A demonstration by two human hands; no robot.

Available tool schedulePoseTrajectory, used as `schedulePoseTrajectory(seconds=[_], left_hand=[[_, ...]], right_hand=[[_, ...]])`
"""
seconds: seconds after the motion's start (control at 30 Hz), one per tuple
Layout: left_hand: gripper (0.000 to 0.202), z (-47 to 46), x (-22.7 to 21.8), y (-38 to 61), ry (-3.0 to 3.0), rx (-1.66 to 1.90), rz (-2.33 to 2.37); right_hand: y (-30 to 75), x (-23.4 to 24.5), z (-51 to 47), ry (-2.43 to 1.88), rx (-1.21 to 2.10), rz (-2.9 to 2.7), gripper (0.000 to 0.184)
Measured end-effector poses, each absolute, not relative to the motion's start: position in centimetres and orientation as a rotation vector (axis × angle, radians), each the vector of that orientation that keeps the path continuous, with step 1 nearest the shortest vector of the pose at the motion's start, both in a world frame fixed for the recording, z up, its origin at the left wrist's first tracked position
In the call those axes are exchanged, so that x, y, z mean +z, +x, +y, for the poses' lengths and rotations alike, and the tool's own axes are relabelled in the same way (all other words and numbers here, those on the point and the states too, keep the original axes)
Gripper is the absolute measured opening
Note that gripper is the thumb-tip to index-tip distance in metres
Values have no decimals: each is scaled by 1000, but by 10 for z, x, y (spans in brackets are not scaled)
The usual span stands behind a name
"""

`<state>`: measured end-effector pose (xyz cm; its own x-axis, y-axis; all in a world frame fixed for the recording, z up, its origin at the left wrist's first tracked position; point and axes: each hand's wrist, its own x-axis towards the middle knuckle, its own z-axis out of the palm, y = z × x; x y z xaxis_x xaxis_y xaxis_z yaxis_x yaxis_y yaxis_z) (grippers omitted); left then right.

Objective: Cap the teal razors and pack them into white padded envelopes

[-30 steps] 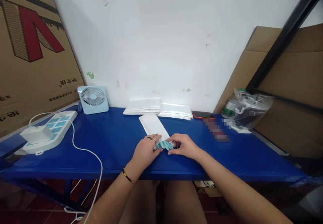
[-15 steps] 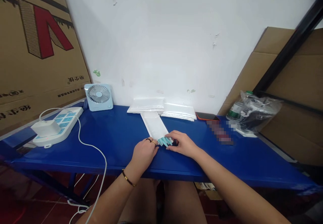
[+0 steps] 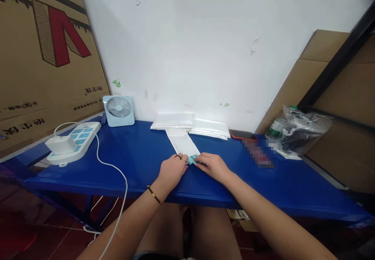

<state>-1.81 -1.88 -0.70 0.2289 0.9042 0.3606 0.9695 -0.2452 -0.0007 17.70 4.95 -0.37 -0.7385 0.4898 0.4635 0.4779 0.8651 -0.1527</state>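
A long white envelope (image 3: pixel 183 143) lies on the blue table, its near end between my hands. Several slim teal pieces (image 3: pixel 191 159) with rounded tips show at that end; their exact kind is not clear. My left hand (image 3: pixel 173 170), with rings and a bracelet, is closed on the envelope's near left corner. My right hand (image 3: pixel 213 166) has its fingers pressed together on the teal pieces at the near right corner. The fingertips partly hide the envelope's end.
Stacks of white envelopes (image 3: pixel 172 120) lie by the wall. Left are a light blue fan (image 3: pixel 118 111) and a power strip (image 3: pixel 80 141) with a white cable. Right are a phone (image 3: pixel 242 135), a bottle (image 3: pixel 275 128) and a plastic bag (image 3: pixel 304 131). Cardboard (image 3: pixel 58 84) stands at the side.
Less of the teal pieces shows now. My right fingers have shifted over them, closer to my left hand. The whole view has moved slightly.
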Motion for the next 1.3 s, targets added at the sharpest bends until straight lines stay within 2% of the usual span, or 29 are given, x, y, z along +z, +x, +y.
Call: schedulePoseTrajectory(seconds=[0.17, 0.33, 0.5, 0.63, 0.77, 0.9, 1.0, 1.13, 1.23, 1.3], left_hand=[[17, -13, -5, -18, -2309, -355, -1779], [20, -21, 0, -23, -2289, -426, -1806], [15, -27, 8, -29, -2253, -595, -1795], [12, -29, 12, -32, -2274, -668, -1789], [12, -32, 8, -30, -2343, -676, -1751], [11, -34, -1, -27, -2501, -672, -1566], [11, -36, -7, -30, -2526, -718, -1561], [12, -38, -8, -37, -2520, -814, -1644], [13, -40, -7, -40, -2536, -838, -1668], [13, -41, -7, -40, -2561, -822, -1655]], right_hand=[[191, 5, 51, -777, 157, -2494, 26], [199, 3, 54, -789, 62, -2552, 6], [199, 10, 44, -670, 59, -2506, 15], [196, 18, 29, -543, 195, -2426, 31], [182, 10, 23, -409, 110, -2355, 17], [166, 2, 26, -485, 0, -2394, 21], [169, 9, 25, -498, 97, -2462, 23], [188, 19, 17, -514, 311, -2463, 37], [191, 15, 15, -453, 406, -2483, 17], [185, 10, 15, -456, 334, -2449, 13]])
